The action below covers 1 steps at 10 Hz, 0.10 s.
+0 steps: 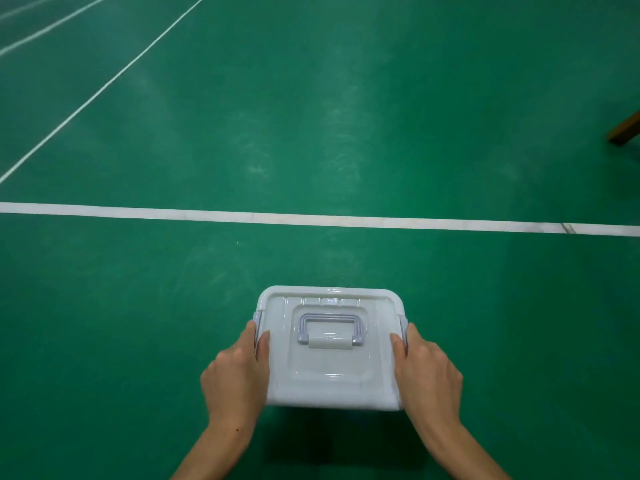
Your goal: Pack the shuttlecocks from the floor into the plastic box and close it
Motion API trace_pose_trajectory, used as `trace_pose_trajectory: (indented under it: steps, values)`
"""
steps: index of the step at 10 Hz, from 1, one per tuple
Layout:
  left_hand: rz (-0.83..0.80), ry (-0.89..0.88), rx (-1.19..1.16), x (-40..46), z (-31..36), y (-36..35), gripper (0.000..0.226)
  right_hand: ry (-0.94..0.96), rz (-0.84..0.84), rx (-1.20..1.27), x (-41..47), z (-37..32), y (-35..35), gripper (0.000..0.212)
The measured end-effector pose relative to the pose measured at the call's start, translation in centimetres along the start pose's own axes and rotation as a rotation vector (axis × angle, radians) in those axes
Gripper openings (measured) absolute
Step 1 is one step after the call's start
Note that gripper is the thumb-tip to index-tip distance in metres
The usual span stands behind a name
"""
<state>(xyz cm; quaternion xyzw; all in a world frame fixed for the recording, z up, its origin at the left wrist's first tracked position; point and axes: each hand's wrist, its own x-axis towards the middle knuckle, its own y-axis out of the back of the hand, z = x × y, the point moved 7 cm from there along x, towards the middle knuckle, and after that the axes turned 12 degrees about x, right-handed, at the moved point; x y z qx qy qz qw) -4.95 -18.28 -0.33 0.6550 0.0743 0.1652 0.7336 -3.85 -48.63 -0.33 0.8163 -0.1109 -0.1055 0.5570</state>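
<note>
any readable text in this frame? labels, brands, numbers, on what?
None readable.
Box lid: plain white, no label or brand visible; only moulded ridges and a folded handle.
Side clips under the left hand and right hand: no markings visible.
Floor: white court lines only, no lettering or numbers.
Brown wooden piece at the right edge: nothing written on the part in view.

The plastic box (330, 348) is white and rectangular with rounded corners, and it stands upright on the green floor (311, 133) just on the near side of a white line. Its lid (332, 379) is on, with a pale lilac handle (330, 328) folded flat in the recessed middle. Lilac latches (257, 318) sit at its left and right ends.
</note>
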Motion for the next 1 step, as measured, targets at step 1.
trace_pose_trajectory:
  steps: [1]
  values:
    - [-0.016, -0.068, 0.017, 0.9, 0.1, 0.72, 0.02, 0.083, 0.0, 0.023, 0.71, -0.42, 0.8, 0.033]
